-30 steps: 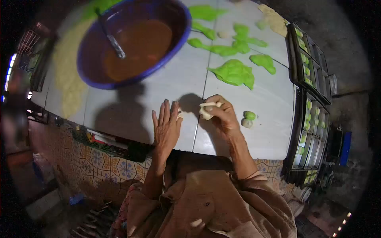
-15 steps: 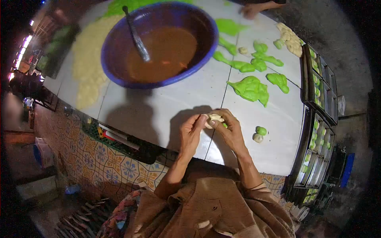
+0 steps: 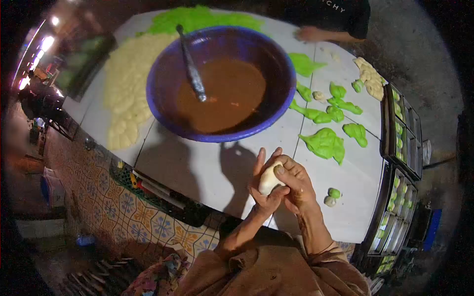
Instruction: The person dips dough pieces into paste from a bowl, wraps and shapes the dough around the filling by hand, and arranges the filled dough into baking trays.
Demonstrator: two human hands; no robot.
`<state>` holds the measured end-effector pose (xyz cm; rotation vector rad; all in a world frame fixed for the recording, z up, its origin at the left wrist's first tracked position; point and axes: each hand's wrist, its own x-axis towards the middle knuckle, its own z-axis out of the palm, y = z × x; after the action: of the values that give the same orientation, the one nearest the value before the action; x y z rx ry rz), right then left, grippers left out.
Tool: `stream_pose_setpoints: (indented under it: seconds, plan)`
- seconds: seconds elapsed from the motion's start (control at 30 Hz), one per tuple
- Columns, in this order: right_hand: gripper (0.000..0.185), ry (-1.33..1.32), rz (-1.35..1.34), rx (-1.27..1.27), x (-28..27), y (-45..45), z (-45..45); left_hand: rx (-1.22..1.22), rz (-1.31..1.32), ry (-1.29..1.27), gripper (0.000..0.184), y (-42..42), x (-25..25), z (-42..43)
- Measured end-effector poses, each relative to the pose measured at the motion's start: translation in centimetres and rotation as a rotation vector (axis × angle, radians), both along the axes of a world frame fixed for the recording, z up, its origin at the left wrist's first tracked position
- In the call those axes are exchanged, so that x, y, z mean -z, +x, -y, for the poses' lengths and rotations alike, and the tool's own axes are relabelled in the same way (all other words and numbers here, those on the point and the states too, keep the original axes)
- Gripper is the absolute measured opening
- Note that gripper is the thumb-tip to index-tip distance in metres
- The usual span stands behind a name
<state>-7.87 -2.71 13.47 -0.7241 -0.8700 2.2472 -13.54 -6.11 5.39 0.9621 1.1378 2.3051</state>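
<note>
A smooth, pale dough ball (image 3: pixel 269 180) sits between my two hands, above the near edge of the white tiled table (image 3: pixel 197 163). My left hand (image 3: pixel 261 195) cups it from the left and below, some fingertips pointing up. Bent over its right side are the fingers and thumb of my right hand (image 3: pixel 298 185), which partly hide it. To the right on the table lie a small green dough ball (image 3: pixel 334 193) and a small whitish ball (image 3: pixel 330 201), touching. Ahead is a flattened green dough piece (image 3: pixel 323 144).
A big purple basin (image 3: pixel 222 137) of brown liquid holds a metal-handled utensil (image 3: pixel 190 64). Cream dough (image 3: pixel 126 93) spreads at left, green dough (image 3: pixel 197 18) behind. Sectioned trays (image 3: pixel 407 130) with green-and-white pieces line the right edge. Another person's hand (image 3: pixel 311 34) rests at the far side.
The pale dough, folded and pinched with a bit of green showing, now appears as a smooth rounded ball. My hands have turned around it. The view has shifted, revealing more of the other person.
</note>
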Motion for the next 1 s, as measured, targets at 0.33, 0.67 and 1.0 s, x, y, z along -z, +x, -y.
stream_pose_setpoints:
  seconds: [0.33, 0.67, 1.0]
  plan:
    - [0.024, 1.070, 0.536, -0.540, 0.2, -13.2, -14.4, 0.328, 0.235, -0.470, 0.034, -5.8, 4.5, 3.8]
    - [0.041, 1.516, 0.952, -1.214, 4.9, -17.2, -16.8, 0.241, 0.147, -0.605, 0.026, -9.4, 5.9, 5.1]
    - [0.028, 0.392, 0.207, -0.621, -0.3, -11.5, -16.0, 0.354, 0.256, -0.502, 0.033, -8.8, -0.3, 0.7]
